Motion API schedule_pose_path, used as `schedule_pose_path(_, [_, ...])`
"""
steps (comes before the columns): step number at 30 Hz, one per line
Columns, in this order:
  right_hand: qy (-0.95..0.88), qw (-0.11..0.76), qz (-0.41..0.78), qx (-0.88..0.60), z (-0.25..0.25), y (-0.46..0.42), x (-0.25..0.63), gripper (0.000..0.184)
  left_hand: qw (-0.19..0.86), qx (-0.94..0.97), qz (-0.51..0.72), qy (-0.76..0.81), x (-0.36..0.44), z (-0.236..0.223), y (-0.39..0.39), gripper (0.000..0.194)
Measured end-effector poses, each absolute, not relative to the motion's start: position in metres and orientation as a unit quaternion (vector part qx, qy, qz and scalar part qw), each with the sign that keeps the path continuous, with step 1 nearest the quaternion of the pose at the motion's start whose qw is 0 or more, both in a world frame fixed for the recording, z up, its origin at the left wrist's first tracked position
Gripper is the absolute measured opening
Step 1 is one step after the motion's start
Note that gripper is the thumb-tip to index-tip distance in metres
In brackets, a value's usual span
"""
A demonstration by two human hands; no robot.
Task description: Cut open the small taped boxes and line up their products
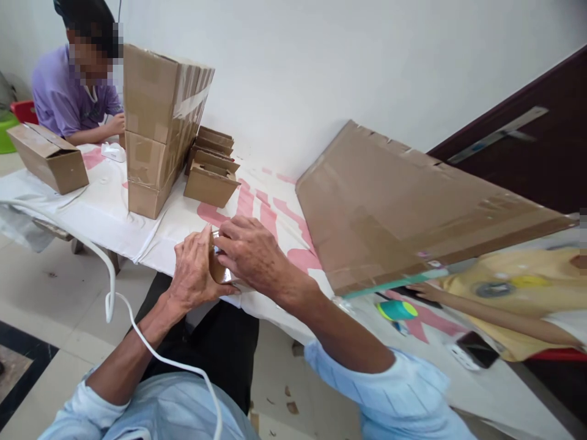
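My left hand [193, 269] is wrapped around a small brown cardboard box [217, 267] at the near edge of the table, its thumb stretched along the near side. Most of the box is hidden behind my hands. My right hand [257, 256] lies over the top of the box, with fingers curled at its opening. Shiny, silvery bits show beside those fingertips; what they pinch, if anything, is hidden. Just beyond my hands, a small open carton [211, 185] stands on the cloth.
Taped cartons [149, 104] are stacked tall at the left, near a closed box [52, 160]. A large cardboard panel [394, 208] leans at the right. A white cable [169, 365] crosses my lap. People sit at far left and right; a phone [477, 349] lies at right.
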State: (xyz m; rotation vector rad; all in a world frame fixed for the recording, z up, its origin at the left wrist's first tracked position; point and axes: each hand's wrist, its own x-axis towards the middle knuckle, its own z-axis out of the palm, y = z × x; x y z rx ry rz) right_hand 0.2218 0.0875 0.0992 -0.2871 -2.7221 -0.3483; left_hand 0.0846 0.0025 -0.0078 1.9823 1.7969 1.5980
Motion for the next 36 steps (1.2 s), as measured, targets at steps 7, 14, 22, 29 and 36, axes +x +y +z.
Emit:
schedule_pose_path(7, [-0.977,0.118,-0.147,-0.094,0.099,0.093,0.217,0.005,0.018,0.643,0.511,0.570,0.088,-0.002,0.005,0.151])
schedule_pose_path(14, [-0.979,0.093,-0.137,-0.123,0.107,0.088,0.218,0.013,0.016,0.654,0.484,0.581,0.091,0.007,0.003,0.148])
schedule_pose_path(22, [-0.978,0.111,-0.122,-0.128,0.116,0.091,0.230,0.015,-0.021,0.661,0.481,0.575,0.095,0.007,0.006,0.151])
schedule_pose_path(29, [-0.972,0.101,-0.142,-0.157,0.117,0.092,0.236,0.014,-0.027,0.664,0.466,0.584,0.098,0.009,0.008,0.150])
schedule_pose_path(36, [-0.959,0.227,-0.011,-0.167,0.115,0.093,0.242,0.023,-0.039,0.670,0.462,0.580,0.101,0.011,0.007,0.147])
